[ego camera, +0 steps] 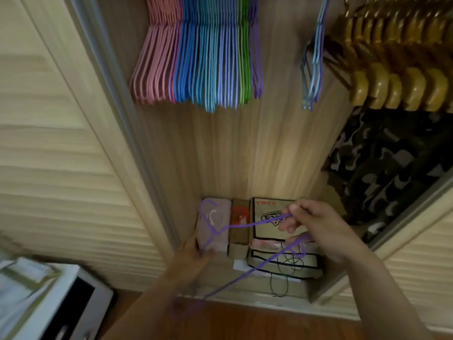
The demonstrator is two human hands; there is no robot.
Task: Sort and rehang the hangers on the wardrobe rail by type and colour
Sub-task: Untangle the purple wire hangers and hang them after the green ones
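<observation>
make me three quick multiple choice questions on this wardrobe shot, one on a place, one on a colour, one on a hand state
1. Where do the wooden hangers hang?
A far left
B middle
C far right

2. What colour are the hangers in the hands?
A purple
B green
C pink

3. What is the right hand doing?
A hanging idle
B pinching a hanger
C pressing flat on a box

C: they hang right of all the wire hangers.
A: both purple hangers are thin purple wire.
B: its fingers close on a purple wire; the left hand grips one too.

Dim, warm light; motion blur throughout; wide-angle bending at edges
</observation>
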